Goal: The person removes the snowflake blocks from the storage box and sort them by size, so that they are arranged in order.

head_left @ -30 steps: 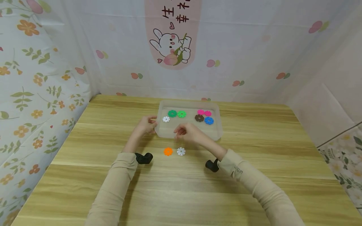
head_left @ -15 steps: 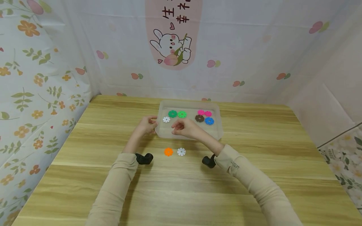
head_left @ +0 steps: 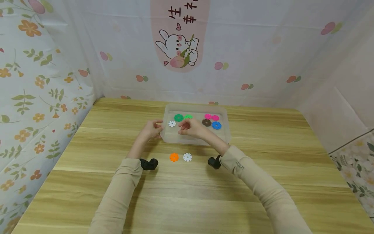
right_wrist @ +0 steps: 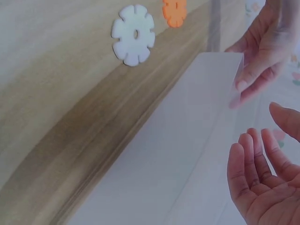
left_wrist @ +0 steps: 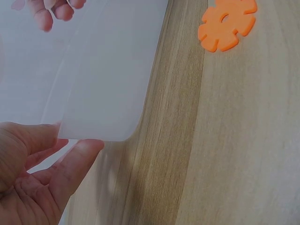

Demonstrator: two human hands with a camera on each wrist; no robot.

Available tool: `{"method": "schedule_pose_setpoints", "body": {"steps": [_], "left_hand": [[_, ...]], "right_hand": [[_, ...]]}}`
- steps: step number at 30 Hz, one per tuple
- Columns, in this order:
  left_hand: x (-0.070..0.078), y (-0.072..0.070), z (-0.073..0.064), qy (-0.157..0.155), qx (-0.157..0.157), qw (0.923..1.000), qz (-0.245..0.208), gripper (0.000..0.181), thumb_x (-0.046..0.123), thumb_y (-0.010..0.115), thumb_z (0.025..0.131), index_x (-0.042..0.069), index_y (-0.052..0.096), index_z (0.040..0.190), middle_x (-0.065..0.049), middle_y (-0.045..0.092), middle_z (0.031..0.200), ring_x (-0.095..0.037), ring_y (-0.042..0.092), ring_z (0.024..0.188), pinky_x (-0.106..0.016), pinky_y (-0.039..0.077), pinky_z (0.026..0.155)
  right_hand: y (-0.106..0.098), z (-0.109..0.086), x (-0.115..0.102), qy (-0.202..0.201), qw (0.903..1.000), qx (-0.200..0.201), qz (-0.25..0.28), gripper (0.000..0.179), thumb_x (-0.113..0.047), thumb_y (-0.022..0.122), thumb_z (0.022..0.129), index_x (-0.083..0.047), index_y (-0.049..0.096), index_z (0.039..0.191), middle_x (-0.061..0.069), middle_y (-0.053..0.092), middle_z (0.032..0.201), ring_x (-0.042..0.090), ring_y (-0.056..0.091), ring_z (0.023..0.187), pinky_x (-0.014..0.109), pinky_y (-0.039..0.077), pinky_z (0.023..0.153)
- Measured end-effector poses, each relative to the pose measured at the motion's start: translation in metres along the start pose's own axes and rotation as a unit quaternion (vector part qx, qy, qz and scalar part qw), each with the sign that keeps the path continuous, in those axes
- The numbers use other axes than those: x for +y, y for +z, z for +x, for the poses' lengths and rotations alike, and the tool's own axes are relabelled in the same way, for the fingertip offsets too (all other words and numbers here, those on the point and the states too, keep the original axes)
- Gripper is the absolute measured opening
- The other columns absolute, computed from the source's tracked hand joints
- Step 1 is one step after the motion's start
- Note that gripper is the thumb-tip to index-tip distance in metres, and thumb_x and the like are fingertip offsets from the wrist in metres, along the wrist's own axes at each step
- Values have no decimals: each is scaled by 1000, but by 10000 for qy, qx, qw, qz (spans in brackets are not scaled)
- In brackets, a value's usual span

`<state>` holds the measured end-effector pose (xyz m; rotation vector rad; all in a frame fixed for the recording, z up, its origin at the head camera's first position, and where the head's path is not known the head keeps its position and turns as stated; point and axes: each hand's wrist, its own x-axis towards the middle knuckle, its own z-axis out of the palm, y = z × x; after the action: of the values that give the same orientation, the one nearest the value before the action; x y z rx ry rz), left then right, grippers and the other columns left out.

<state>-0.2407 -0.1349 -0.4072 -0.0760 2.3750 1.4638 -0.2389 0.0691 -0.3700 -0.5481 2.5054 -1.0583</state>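
A translucent plastic box [head_left: 175, 139] lies on the table with several notched plastic discs in it. My left hand [head_left: 152, 129] grips its left wall, thumb and fingers at the rim near the front corner, as the left wrist view shows. Over the box is my right hand [head_left: 190, 127], fingers loosely bent and thumb apart, with nothing between them in the right wrist view. It partly covers the light green disc [head_left: 188, 116]. Left of that lie a dark green disc [head_left: 178, 117] and a white disc [head_left: 172, 123]. An orange disc [head_left: 174, 157] and another white disc [right_wrist: 133, 35] lie on the table before the box.
Two pink discs [head_left: 211, 117], a brown disc [head_left: 206, 122] and a blue disc [head_left: 216, 125] lie in the right half of the box. Behind the wooden table [head_left: 263, 146] hangs a printed cloth [head_left: 248, 48]. A flowered cloth [head_left: 43, 97] hangs at the left.
My right hand has moved from the box's front edge farther in over it and now overlaps the light green disc. The left hand has stayed at the box's left wall.
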Motion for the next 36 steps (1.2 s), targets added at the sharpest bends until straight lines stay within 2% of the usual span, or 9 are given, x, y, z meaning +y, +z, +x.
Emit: {"method": "schedule_pose_setpoints", "body": {"steps": [5, 12, 13, 16, 24, 30, 36], "left_hand": [[0, 0, -1, -6, 3, 10000, -24, 42, 6, 47, 94, 1, 40, 135, -24, 48, 115, -21, 55, 83, -25, 55, 64], [-4, 0, 3, -25, -14, 10000, -77, 41, 7, 49, 94, 2, 42, 134, -24, 50, 115, -23, 57, 85, -30, 56, 70], [-7, -1, 5, 83, -24, 9998, -164, 40, 8, 51, 93, 2, 44, 132, -23, 51, 110, -23, 58, 81, -30, 56, 67], [-8, -1, 5, 129, -20, 9997, -197, 40, 9, 52, 93, 2, 45, 131, -22, 51, 107, -22, 57, 79, -31, 56, 65], [0, 0, 2, -47, -9, 10000, -87, 41, 6, 47, 94, 1, 41, 135, -23, 49, 114, -22, 56, 84, -28, 56, 68], [3, 0, 3, 1, -20, 9999, -124, 41, 7, 47, 94, 1, 41, 134, -22, 50, 113, -20, 55, 80, -27, 55, 64], [-1, 1, 1, 60, -58, 9998, -192, 41, 5, 47, 94, -1, 41, 134, -22, 49, 112, -18, 55, 77, -24, 54, 60]], "right_hand": [[-4, 5, 1, 144, 9999, -52, -59, 38, -16, 65, 84, 4, 57, 116, 15, 61, 101, 25, 58, 94, 28, 51, 81], [-7, 13, 4, 275, 9994, -55, -185, 40, -18, 66, 84, 2, 56, 117, 14, 62, 102, 24, 58, 93, 27, 50, 78], [-7, 14, 4, 283, 9994, -49, -179, 40, -18, 66, 84, 2, 56, 117, 14, 62, 102, 24, 58, 93, 27, 50, 78], [-9, 15, 2, 228, 9996, -11, -179, 39, -16, 66, 84, 3, 56, 116, 16, 62, 102, 24, 58, 93, 26, 50, 77], [-16, 23, -1, 230, 9991, -24, -350, 39, -18, 66, 83, 1, 57, 116, 15, 63, 103, 24, 58, 93, 28, 50, 78], [-20, 32, -4, 140, 9991, -202, -345, 39, -18, 66, 83, 3, 57, 115, 17, 62, 103, 25, 57, 92, 28, 48, 78], [-18, 42, -6, 163, 9980, -491, -366, 40, -19, 67, 82, 2, 57, 115, 17, 64, 105, 22, 58, 91, 25, 48, 76]]}}
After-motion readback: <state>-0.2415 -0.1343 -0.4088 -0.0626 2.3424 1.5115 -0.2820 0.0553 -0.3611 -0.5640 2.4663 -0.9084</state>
